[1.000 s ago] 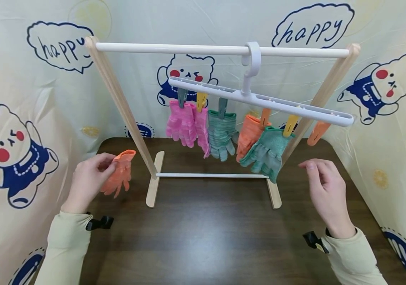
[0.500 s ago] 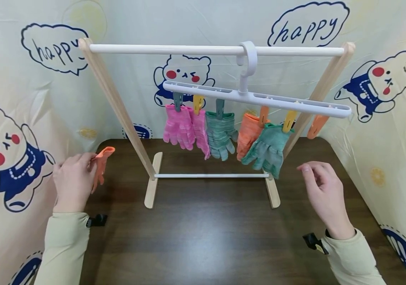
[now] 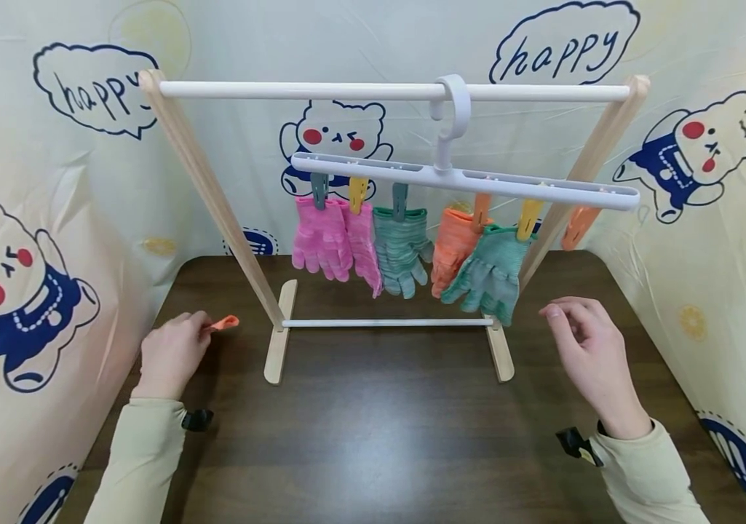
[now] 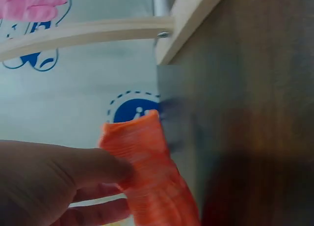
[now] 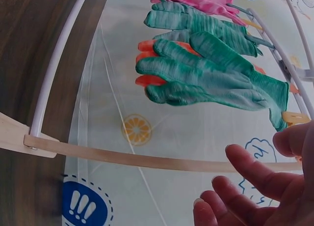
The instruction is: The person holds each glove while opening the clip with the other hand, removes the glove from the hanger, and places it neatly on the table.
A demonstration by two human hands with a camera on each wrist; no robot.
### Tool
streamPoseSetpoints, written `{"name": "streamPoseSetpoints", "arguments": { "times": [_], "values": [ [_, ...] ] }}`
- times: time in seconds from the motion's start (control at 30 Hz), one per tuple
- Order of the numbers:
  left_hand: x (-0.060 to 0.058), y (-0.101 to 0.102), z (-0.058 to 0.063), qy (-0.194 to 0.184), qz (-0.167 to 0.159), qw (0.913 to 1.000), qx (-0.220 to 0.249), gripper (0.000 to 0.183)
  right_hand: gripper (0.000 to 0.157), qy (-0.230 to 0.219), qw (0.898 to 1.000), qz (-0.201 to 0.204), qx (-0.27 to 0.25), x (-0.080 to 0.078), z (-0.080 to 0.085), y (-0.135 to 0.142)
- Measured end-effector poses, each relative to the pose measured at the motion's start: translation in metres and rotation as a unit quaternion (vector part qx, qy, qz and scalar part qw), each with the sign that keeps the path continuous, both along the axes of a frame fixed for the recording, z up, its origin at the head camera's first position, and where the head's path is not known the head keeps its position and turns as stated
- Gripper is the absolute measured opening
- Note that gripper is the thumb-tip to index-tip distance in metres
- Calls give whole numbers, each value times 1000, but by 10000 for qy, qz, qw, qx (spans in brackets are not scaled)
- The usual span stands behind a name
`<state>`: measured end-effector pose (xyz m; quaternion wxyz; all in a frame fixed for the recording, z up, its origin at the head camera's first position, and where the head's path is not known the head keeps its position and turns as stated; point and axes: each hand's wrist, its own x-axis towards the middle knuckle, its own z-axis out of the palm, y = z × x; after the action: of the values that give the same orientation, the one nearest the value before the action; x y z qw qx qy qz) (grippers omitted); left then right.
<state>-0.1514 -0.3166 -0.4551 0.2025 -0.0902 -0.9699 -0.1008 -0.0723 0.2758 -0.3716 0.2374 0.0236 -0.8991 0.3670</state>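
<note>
Over worktop (image 3: pixel 359 444), left hand (image 3: pixel 172 354) pinches an orange glove (image 3: pixel 225 322) left of the wooden rack (image 3: pixel 214 202); right hand (image 3: pixel 590 351), loosely bent, hangs at the rack's right; beyond, two green gloves (image 3: pixel 492 266), a second orange glove (image 3: pixel 453 244) and pink gloves (image 3: pixel 322 236) hang clipped from a white hanger (image 3: pixel 441 177) before patterned cloth (image 3: pixel 235 44).
</note>
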Motion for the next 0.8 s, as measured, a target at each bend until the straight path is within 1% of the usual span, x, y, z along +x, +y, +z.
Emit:
{"name": "streamPoseSetpoints", "arguments": {
  "times": [0.07, 0.17, 0.3, 0.37, 0.53, 0.67, 0.8],
  "values": [
    [0, 1, -4, -427, -28, 9991, -55, 13, 26, -12, 10000, 32, 3, 0, 0, 0],
    [-2, 1, -7, -1026, -72, 9946, -140, 10, 25, -41, 9999, 111, 32, -1, 0, 0],
    [-4, 1, -11, -1624, -97, 9863, -282, 9, 23, -123, 9997, 188, 107, -1, -1, 0],
    [-5, 1, -13, -1826, -103, 9825, -358, 8, 23, -174, 9996, 199, 137, -1, 0, 0],
    [-6, 0, -15, -2169, -88, 9749, -502, 2, 23, -234, 9992, 259, 187, 0, -1, 0],
    [-4, 1, -15, -2384, -133, 9700, -447, 8, 21, -211, 9990, 340, 193, 1, -2, 0],
    [-4, 2, -14, -2586, -181, 9653, -320, 10, 19, -151, 9990, 375, 192, 0, -3, 0]
  ]
}}
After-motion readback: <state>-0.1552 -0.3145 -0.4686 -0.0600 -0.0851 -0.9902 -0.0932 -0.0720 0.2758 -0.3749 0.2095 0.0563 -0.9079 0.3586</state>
